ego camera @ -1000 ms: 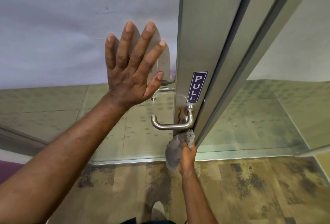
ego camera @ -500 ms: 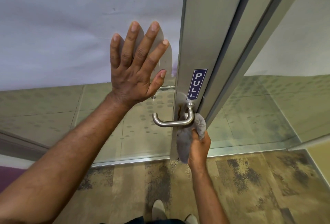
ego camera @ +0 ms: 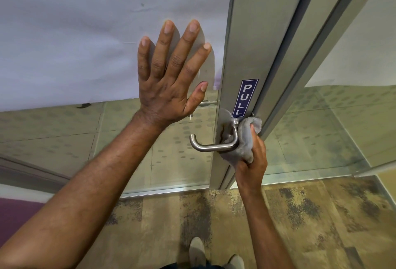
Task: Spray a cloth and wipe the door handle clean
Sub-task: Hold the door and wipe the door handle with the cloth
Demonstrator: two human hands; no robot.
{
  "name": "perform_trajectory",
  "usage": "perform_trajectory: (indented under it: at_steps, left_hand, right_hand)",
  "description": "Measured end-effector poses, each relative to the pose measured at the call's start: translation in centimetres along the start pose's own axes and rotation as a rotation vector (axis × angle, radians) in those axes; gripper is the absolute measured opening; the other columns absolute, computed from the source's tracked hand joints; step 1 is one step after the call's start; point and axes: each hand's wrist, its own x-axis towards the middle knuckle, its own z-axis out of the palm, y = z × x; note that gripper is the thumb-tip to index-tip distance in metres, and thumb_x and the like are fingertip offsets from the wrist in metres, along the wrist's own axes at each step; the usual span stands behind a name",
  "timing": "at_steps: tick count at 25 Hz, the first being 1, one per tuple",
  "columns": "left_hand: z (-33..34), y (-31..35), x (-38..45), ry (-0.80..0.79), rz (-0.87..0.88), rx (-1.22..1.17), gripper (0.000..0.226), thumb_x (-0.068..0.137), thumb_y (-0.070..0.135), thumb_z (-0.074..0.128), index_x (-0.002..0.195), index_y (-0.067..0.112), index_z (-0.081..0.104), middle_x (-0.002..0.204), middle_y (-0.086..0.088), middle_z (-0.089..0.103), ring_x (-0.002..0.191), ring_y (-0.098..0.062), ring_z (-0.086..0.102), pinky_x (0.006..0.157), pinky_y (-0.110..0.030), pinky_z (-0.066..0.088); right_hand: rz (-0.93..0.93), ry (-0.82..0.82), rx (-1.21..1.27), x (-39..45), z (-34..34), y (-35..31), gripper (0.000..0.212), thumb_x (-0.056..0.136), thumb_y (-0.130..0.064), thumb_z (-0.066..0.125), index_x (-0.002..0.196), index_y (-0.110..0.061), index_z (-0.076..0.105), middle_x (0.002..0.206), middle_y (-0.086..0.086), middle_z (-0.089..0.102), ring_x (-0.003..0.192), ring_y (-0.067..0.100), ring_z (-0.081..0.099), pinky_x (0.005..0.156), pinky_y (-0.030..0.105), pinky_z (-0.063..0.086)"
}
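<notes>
Left hand [ego camera: 169, 88]: palm flat against the frosted door panel [ego camera: 85, 33], fingers straight and spread apart, left of the metal door frame [ego camera: 242, 43]. Right hand [ego camera: 251, 161]: fingers curled round a bunched grey cloth [ego camera: 244, 140], pressing it against the right end of the door handle [ego camera: 212, 146], where the lever bends toward the frame. The handle sits just below a blue PULL sign [ego camera: 245, 98]. Patterned carpet [ego camera: 300, 215] lies near, below

bare forearms [ego camera: 90, 187], light shoes [ego camera: 197, 251]
</notes>
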Motion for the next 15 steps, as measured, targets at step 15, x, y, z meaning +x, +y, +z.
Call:
perform_trajectory:
  at_steps: [15]
  left_hand:
    - [0.1, 0.2, -0.2, 0.014, 0.003, 0.010, 0.060, 0.098, 0.044, 0.043, 0.152, 0.018, 0.048, 0.157, -0.015, 0.044, 0.152, -0.040, 0.019, 0.128, -0.047, -0.002]
  right_hand:
    - [0.426, -0.003, -0.093, -3.8, 1.7, 5.5, 0.040, 0.107, -0.003, 0.050, 0.146, 0.003, 0.053, 0.119, 0.007, 0.066, 0.102, -0.004, 0.069, 0.087, 0.007, 0.051]
